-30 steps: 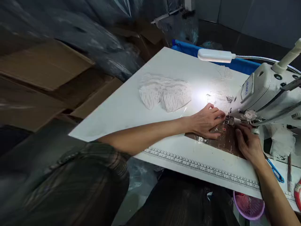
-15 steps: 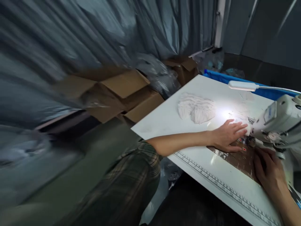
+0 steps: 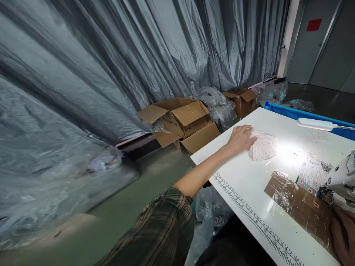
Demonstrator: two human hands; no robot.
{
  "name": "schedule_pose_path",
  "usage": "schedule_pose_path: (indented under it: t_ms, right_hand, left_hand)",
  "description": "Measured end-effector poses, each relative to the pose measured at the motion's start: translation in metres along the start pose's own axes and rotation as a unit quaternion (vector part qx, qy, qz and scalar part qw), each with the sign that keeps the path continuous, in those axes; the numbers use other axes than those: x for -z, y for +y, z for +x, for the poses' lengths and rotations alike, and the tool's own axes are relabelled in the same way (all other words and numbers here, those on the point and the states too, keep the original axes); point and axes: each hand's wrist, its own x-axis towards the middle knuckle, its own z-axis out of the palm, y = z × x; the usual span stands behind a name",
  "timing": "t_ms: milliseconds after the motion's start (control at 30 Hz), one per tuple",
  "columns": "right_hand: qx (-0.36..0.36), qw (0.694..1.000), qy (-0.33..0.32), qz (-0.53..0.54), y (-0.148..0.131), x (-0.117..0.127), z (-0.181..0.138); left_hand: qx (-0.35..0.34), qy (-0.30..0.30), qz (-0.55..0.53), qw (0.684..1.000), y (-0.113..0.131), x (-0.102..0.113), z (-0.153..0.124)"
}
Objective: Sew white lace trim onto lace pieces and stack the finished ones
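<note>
My left hand (image 3: 240,140) is open, thumb and fingers apart, touching the left edge of a crinkled white fabric pile (image 3: 264,147) on the white table. At the right edge of the view, my right hand (image 3: 343,234) rests on a brown tape-covered board (image 3: 298,203), fingers slightly bent and apart; the frame cuts off part of it. Beside that hand is the sewing machine head (image 3: 342,177). A metal strip with red marks (image 3: 306,186) lies by the board's far edge. More textured white fabric (image 3: 310,173) lies left of the machine head.
A printed ruler (image 3: 257,220) runs along the near edge of the white tabletop (image 3: 235,168). A white lamp (image 3: 316,124) reaches over from the right. Beyond the table are open cardboard boxes (image 3: 191,114), clear plastic bags (image 3: 219,107), blue cloth (image 3: 291,112) and a grey curtain (image 3: 166,48).
My left hand has left the area beside the machine and moved left to the white fabric pile. My right hand stays by the brown board. The view has shifted, placing the table lower and farther right.
</note>
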Motion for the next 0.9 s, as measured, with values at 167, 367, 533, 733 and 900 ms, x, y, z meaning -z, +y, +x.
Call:
schedule_pose_path:
  t_ms: [167,367,533,733,900]
  right_hand:
    - [-0.001,0.999,0.004,-0.045,-0.002,0.004,0.002]
    - [-0.023,0.998,-0.004,-0.060,0.000,0.005,0.002]
    - [-0.052,0.994,-0.026,-0.093,-0.016,0.013,0.010]
    - [-0.036,0.996,-0.001,-0.084,-0.031,0.019,0.020]
    - [-0.054,0.997,-0.012,-0.061,-0.036,0.020,0.024]
  left_hand:
    - [0.073,0.061,-0.057,0.994,-0.029,-0.012,-0.006]
    - [0.048,0.128,-0.057,0.989,-0.029,-0.017,-0.005]
    - [-0.065,0.134,-0.043,0.988,-0.013,-0.017,-0.008]
    - [-0.327,0.097,-0.002,0.940,0.020,-0.025,-0.016]
    - [-0.456,-0.010,-0.092,0.885,0.075,-0.030,-0.040]
